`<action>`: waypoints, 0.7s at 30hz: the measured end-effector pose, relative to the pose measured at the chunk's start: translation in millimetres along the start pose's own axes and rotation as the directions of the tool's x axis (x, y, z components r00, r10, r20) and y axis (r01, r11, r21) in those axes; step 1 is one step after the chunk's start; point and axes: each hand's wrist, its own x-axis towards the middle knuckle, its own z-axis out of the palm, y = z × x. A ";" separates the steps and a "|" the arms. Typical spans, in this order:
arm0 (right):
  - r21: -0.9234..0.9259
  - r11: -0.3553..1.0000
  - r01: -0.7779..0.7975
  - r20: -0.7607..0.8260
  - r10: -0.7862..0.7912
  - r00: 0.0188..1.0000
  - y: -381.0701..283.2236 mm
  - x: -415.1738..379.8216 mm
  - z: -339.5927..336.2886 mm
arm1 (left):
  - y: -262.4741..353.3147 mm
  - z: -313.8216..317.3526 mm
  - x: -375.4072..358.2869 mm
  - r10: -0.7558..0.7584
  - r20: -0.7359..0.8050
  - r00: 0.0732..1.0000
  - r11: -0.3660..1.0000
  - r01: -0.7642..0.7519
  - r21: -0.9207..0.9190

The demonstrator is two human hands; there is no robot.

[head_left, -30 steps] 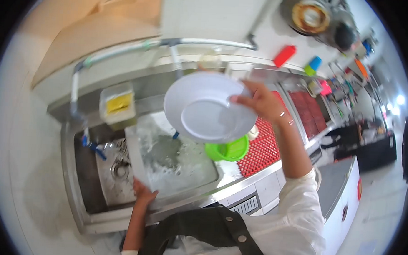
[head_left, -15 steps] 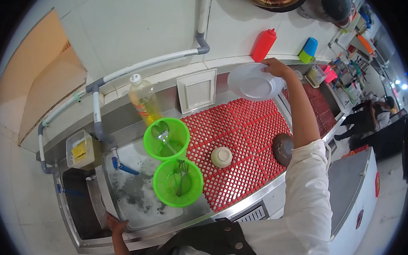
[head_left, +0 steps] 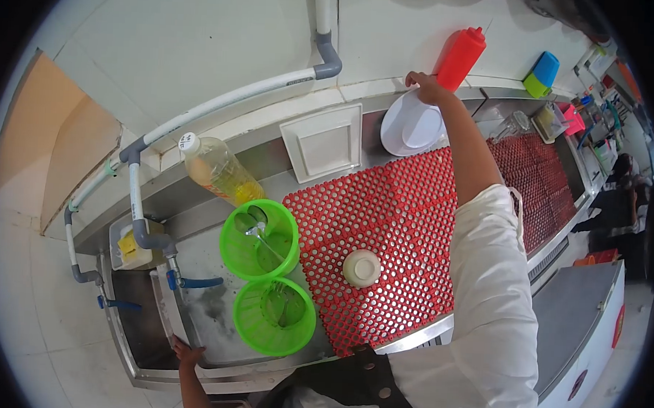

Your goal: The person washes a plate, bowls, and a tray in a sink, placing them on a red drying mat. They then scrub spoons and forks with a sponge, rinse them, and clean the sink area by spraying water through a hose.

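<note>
R hand, upper ctr of frame, is at top rim of white round plate; fingers bend over the edge, but can't tell if they're pinching it or just touching. Plate is tilted up nr the steel back wall, at far edge of red mat. Red squeeze bottle is just beside that hand, to its R.

L hand, lower L of frame, rests on nr end of sink divider; fingers loose, thumb spread away, no item grasped.

Square plate, upper ctr, leans back just L of round one. Small white bowl sits upside down on mat, approx. ctr. Two green baskets stand btwn sink basin & mat: upper basket w/ spoon in it, lower basket w/ cutlery, type unclear. Clear bottle w/ yellow liquid is just behind upper basket.
</note>
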 end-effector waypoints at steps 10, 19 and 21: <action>0.193 0.867 0.460 -0.302 -0.393 0.868 -104.1 -71.3 -53.4 | -6.8 5.2 6.7 0.159 0.017 0.987 0.956 -0.158 0.248; 0.390 0.592 0.705 0.116 -0.792 0.600 -388.5 -305.1 -111.7 | 80.8 -23.4 -44.3 0.617 -0.145 0.774 0.783 -0.583 0.218; 0.472 0.589 0.656 0.128 -0.782 0.610 -429.6 -333.4 -86.8 | 71.9 -24.9 -23.5 0.564 -0.282 0.776 0.825 -0.545 0.150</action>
